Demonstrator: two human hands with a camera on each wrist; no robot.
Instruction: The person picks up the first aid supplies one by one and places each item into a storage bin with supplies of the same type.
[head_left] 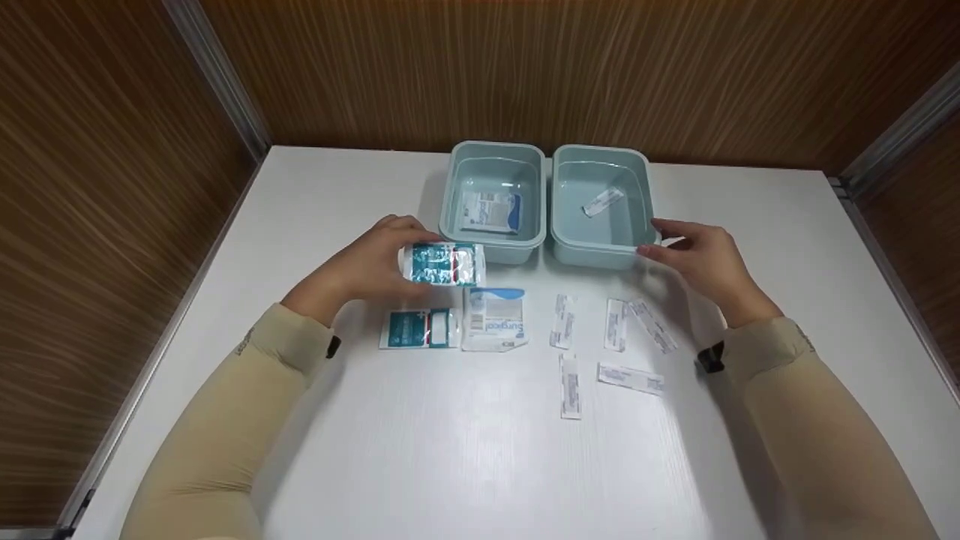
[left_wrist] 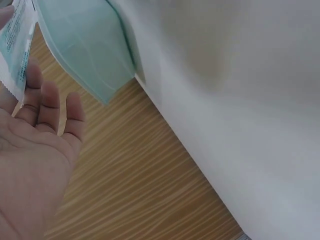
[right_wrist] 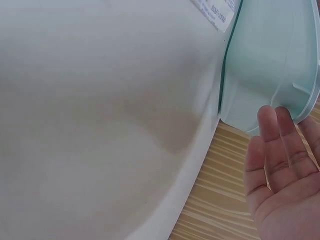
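Note:
My left hand (head_left: 375, 259) pinches a teal-and-white packet (head_left: 444, 265) between thumb and fingers, just in front of the left pale-blue bin (head_left: 517, 253). In the left wrist view, that packet (left_wrist: 14, 47) stands on edge and the other fingers curl loosely. A white-and-blue "Surgical" packet (head_left: 489, 212) lies inside the left bin. At the front right corner of the right pale-blue bin (head_left: 596, 258) is my right hand (head_left: 701, 262), thumb and index spread about the rim. The right wrist view shows its fingers (right_wrist: 270, 125) fairly straight against the bin's wall; the thumb is hidden there.
One narrow white paper strip packet (head_left: 602, 202) lies in the right bin. Several more strip packets (head_left: 616, 325) lie on the white table (head_left: 465, 442). Another teal packet (head_left: 418, 328) and a "Surgical" packet (head_left: 495, 321) are at left. Wood-grain panels (head_left: 480, 75) enclose the table.

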